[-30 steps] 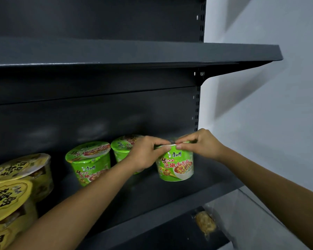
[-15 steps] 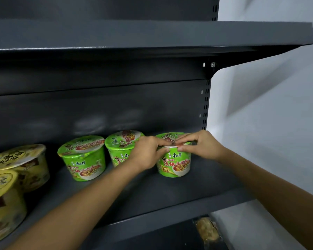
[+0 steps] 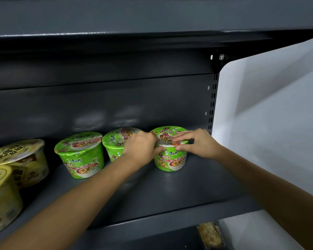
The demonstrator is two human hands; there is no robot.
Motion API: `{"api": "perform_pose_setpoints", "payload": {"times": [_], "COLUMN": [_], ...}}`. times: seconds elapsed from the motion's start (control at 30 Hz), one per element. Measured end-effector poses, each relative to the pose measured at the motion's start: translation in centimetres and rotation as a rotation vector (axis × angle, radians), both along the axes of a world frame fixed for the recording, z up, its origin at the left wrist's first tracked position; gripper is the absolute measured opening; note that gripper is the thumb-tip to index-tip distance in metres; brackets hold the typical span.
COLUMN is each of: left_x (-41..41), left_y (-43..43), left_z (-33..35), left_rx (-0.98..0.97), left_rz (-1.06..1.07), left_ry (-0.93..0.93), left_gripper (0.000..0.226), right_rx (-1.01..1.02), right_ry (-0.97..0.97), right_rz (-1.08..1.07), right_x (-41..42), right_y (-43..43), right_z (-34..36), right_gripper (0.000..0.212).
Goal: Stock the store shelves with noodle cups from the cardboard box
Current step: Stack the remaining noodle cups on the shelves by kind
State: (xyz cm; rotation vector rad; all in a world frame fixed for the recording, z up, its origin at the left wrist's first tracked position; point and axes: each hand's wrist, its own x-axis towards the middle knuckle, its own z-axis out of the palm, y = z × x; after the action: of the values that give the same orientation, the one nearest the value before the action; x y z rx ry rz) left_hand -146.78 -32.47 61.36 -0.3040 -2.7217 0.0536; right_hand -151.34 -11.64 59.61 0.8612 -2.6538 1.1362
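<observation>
A green noodle cup (image 3: 172, 159) stands upright on the dark grey shelf (image 3: 170, 192), at the right end of a row. My left hand (image 3: 140, 148) grips its rim from the left. My right hand (image 3: 197, 144) pinches the rim from the right, fingers over the lid. Two more green noodle cups stand to its left: one (image 3: 114, 143) partly hidden behind my left hand, another (image 3: 81, 154) further left. The cardboard box is out of view.
Two yellow noodle cups (image 3: 23, 159) (image 3: 2, 195) stand at the shelf's left end. An upper shelf (image 3: 152, 20) hangs overhead. The white wall (image 3: 269, 132) lies just right of the slotted upright (image 3: 212, 105). A brown packet (image 3: 210, 235) lies below.
Both hands carried the green cup back from the shelf's front area and set it down in line with the other green cups. The camera moved closer.
</observation>
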Motion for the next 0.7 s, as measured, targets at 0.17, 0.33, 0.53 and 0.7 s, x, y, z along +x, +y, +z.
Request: {"api": "perform_pose_setpoints", "payload": {"times": [0.17, 0.33, 0.53, 0.7], "left_x": [-1.2, -2.3, -2.8, -3.1], "left_y": [-1.1, -2.1, -2.7, -3.1], "left_z": [0.5, 0.3, -0.1, -0.4], "left_rx": [-0.032, 0.089, 0.182, 0.217], "left_rz": [0.001, 0.001, -0.075, -0.116], "left_ry": [-0.001, -0.091, -0.094, -0.064], "left_gripper": [0.048, 0.055, 0.056, 0.052], "right_rx": [0.016, 0.028, 0.007, -0.009], "right_ry": [0.027, 0.027, 0.005, -0.01], "right_rz": [0.02, 0.028, 0.036, 0.04], "right_x": [-0.8, -1.7, -2.5, -2.9], "right_y": [-0.1, -0.3, -0.4, -0.8], "right_z": [0.0, 0.1, 0.0, 0.1], "right_gripper": [0.035, 0.034, 0.033, 0.033]}}
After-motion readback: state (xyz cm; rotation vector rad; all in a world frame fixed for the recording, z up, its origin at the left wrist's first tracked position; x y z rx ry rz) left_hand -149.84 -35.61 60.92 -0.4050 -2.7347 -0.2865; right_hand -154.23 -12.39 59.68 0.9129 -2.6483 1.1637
